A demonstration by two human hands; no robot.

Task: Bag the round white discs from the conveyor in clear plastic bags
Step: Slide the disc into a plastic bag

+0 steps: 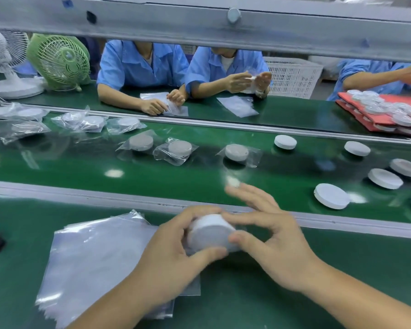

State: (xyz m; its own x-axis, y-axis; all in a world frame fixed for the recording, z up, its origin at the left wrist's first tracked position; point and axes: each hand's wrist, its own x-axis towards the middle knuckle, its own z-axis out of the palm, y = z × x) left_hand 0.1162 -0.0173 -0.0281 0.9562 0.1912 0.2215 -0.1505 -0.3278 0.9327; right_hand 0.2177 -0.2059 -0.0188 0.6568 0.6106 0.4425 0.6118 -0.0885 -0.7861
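Well, disc (210, 233): I see flat face tilted toward 6 o'clock.
Left hand (173, 248): fingers curled round it.
Right hand (271, 241): thumb, forefinger pinching rim.

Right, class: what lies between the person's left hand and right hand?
A round white disc, held by both: the left hand curls round one side, the right hand pinches the other. The head view shows it.

My green bench (365, 252) carries a stack of clear bags (93, 257) at eight o'clock. Past its rail, the conveyor belt (152, 179) bears bare white discs (332, 195) from one to three o'clock and bagged discs (179, 148) from ten to twelve. The far bench (294, 110) holds two fans (59, 60) at ten and a red tray (349, 108) at two.
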